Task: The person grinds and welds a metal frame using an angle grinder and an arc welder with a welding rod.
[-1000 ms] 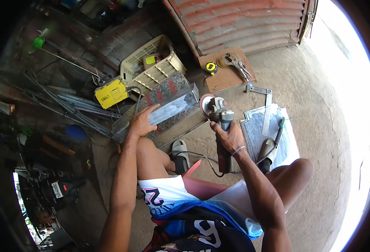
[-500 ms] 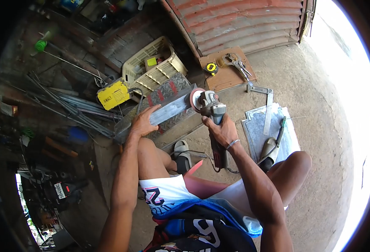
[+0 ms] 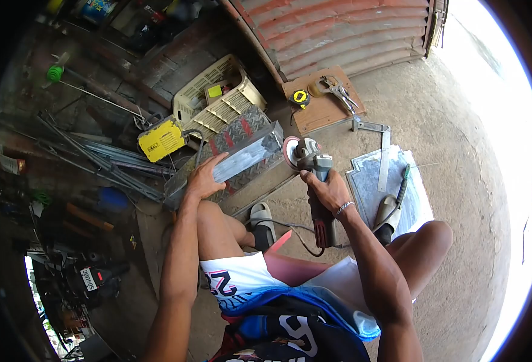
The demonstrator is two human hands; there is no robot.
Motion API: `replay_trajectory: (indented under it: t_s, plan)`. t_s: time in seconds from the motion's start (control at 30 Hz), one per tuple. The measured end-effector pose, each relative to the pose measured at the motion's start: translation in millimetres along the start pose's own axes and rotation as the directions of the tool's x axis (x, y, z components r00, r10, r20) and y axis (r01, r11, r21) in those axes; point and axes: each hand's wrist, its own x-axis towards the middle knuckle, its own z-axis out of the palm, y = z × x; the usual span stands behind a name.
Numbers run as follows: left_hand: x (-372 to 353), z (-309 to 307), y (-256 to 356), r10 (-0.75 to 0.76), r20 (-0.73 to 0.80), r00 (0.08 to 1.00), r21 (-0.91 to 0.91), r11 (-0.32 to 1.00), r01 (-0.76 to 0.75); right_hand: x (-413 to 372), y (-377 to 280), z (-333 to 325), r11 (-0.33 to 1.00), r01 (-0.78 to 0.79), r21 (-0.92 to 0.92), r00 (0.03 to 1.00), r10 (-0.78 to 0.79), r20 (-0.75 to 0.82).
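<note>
My left hand (image 3: 205, 178) grips the near part of a long grey metal tube (image 3: 248, 155), thumb and fingers on its sides. The tube lies slanted along a patterned plate with red stripes (image 3: 242, 125). In my right hand (image 3: 331, 192) is an angle grinder (image 3: 320, 211), held by its body. Its reddish disc (image 3: 291, 152) stands just right of the tube's far end, with a small gap between them. The grinder's cable loops down near my sandalled foot (image 3: 262, 224).
A yellow case (image 3: 161, 139) and cream crate (image 3: 242, 96) lie beyond the tube. A wooden board (image 3: 320, 114) holds a tape measure (image 3: 300, 98) and locking pliers (image 3: 337, 92). At right are a metal square (image 3: 385, 160) and flat sheets (image 3: 365, 176). Metal bars (image 3: 106, 160) lie left.
My right hand and the grinder have moved right and slightly down, taking the disc off the tube's end. My left hand keeps its hold. The view has shifted slightly.
</note>
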Motion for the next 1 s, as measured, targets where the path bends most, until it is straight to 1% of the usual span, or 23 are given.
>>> replay_trajectory:
  t_s: [0.07,0.13,0.2,0.27,0.3,0.37,0.5,0.57,0.73,0.8,0.87,0.9,1.0]
  plan:
    - [-1.4,-1.3,2.5,-0.006,0.007,1.0,0.01,1.0,0.006,-7.6,-19.5,0.0,0.999,-0.022,0.048,1.0,0.021,0.016]
    - [-2.5,-3.5,6.9,-0.014,0.011,1.0,0.025,1.0,0.014,5.2,-12.2,6.3,0.999,0.005,0.051,1.0,-0.006,0.013]
    - [-2.4,-2.3,6.9,-0.001,0.007,1.0,0.001,1.0,0.001,16.9,-10.1,10.7,0.998,0.031,0.054,0.999,-0.032,0.01]
    - [-3.2,-0.6,7.1,-0.004,0.003,1.0,0.016,1.0,0.004,25.8,-9.7,12.3,0.988,0.054,0.142,0.997,-0.061,0.047]
    - [-3.5,-0.6,7.0,-0.006,0.0,1.0,0.029,1.0,0.006,28.9,-10.7,12.4,0.988,0.054,0.144,0.997,-0.061,0.05]
    - [-3.1,-0.2,6.6,-0.01,0.003,1.0,0.027,1.0,0.01,32.9,-12.2,11.8,0.983,0.018,0.183,0.997,-0.032,0.075]
    - [-2.5,-0.9,6.7,-0.012,0.001,1.0,0.037,0.999,0.012,32.4,-8.7,8.2,0.985,-0.01,0.173,0.997,-0.002,0.071]
    - [-2.0,-1.8,7.3,-0.013,0.004,1.0,0.035,0.999,0.012,33.5,-4.1,6.9,0.977,-0.034,0.21,0.996,0.016,0.085]
    - [-3.5,-2.5,10.9,-0.014,0.004,1.0,0.046,0.999,0.014,42.5,-4.4,4.4,0.982,0.003,0.188,0.994,-0.023,0.107]
    - [-2.6,-2.6,10.0,-0.025,0.027,0.999,0.016,1.0,0.024,52.0,-3.6,4.7,0.984,0.02,0.178,0.993,-0.041,0.114]
    - [-2.4,-1.2,8.1,0.006,0.007,1.0,0.031,1.0,-0.006,64.4,1.2,8.1,0.995,0.062,0.074,0.995,-0.067,0.068]
    - [-2.4,0.0,5.7,0.035,-0.014,0.999,0.041,0.999,-0.035,68.0,3.4,8.5,0.995,0.063,0.078,0.995,-0.069,0.067]
    - [-2.2,1.8,3.2,0.031,-0.013,0.999,0.047,0.998,-0.031,79.2,11.6,10.7,0.996,0.057,0.068,0.998,-0.059,0.035]
